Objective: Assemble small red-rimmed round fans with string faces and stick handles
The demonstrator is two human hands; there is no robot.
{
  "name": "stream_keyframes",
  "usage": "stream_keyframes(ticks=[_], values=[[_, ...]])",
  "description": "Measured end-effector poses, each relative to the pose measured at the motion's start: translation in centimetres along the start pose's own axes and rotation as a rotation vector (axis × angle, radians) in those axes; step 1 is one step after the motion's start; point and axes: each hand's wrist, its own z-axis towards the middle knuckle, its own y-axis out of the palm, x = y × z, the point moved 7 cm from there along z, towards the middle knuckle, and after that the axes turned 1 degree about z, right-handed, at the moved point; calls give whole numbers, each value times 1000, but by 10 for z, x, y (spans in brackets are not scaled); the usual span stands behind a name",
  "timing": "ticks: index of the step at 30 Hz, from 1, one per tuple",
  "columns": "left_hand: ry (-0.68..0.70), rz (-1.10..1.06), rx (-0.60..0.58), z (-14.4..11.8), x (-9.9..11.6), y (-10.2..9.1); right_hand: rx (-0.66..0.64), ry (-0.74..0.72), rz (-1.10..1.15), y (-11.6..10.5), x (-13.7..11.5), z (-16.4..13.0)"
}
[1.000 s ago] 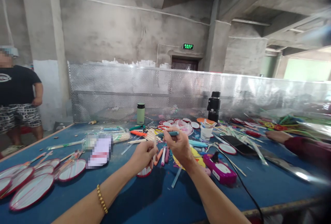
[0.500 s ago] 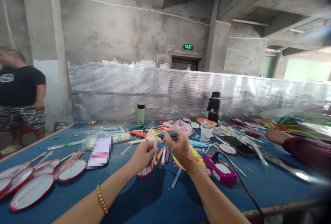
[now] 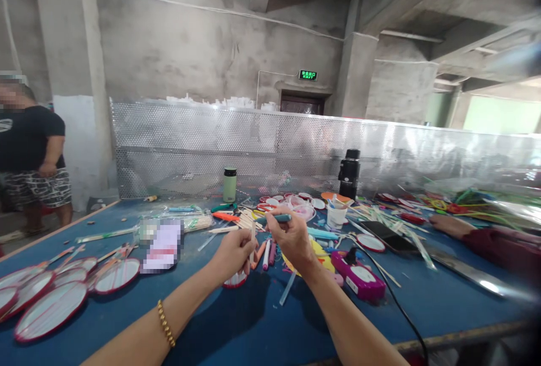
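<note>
Blue table, teal pen

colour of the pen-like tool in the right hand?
Teal, slim pen-shaped tool gripped in the right hand; head view.

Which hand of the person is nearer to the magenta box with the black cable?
Right. The right hand is raised just left of the magenta box, holding a teal pen. The left hand is farther left, beyond the right hand, gripping a white stick.

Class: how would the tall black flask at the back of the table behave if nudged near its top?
The black flask stands upright, tall and narrow, so it would probably tip, then perhaps roll, being round. It looks rigid, unlikely to flex.
</note>
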Motion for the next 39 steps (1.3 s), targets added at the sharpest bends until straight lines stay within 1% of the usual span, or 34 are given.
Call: stream_keyframes(ticks=[5,14,17,22,39], values=[[-1,11,-1,0,-1,1,-8,9,2,1,2,-1],[-11,4,-13,-1,3,2,-20,11,-7,3,0,-1],[-3,11,-12,-2,4,2,-3,1,-11,1,-1,-1],[-24,8,-14,-1,2,1,6,4,17,0,-1,0],[-24,16,-10,0,-2,1,-7,13,7,1,3,0]])
